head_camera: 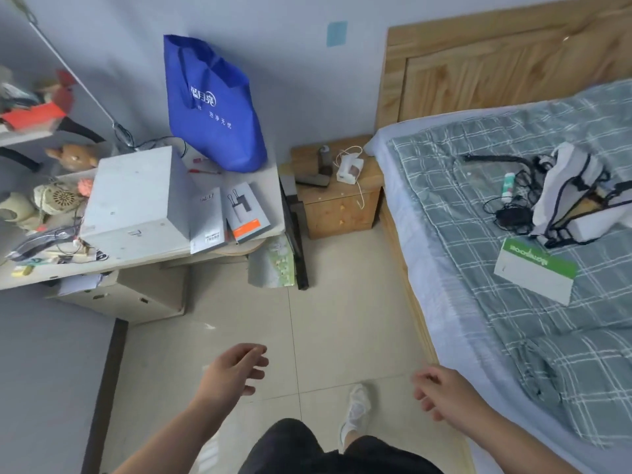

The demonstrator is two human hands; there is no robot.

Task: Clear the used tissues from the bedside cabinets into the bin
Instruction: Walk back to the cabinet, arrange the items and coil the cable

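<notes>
A small wooden bedside cabinet [342, 206] stands against the wall between the desk and the bed. On its top lie a white tissue pack or box [349, 170] with a white cable over it, a dark bottle [325, 159] and a dark flat object [313, 181]. I cannot make out a loose used tissue on it, and no bin is in view. My left hand [232, 371] hangs over the floor at bottom centre, fingers apart and empty. My right hand [441, 393] is near the bed's edge, fingers loosely curled, holding nothing.
A cluttered white desk [270, 200] at left carries a blue bag [212, 107], a grey box [136, 200] and small cartons. The bed [478, 268] fills the right side, with a white bag, cables and a green-and-white box. A tiled floor strip [342, 302] leads to the cabinet.
</notes>
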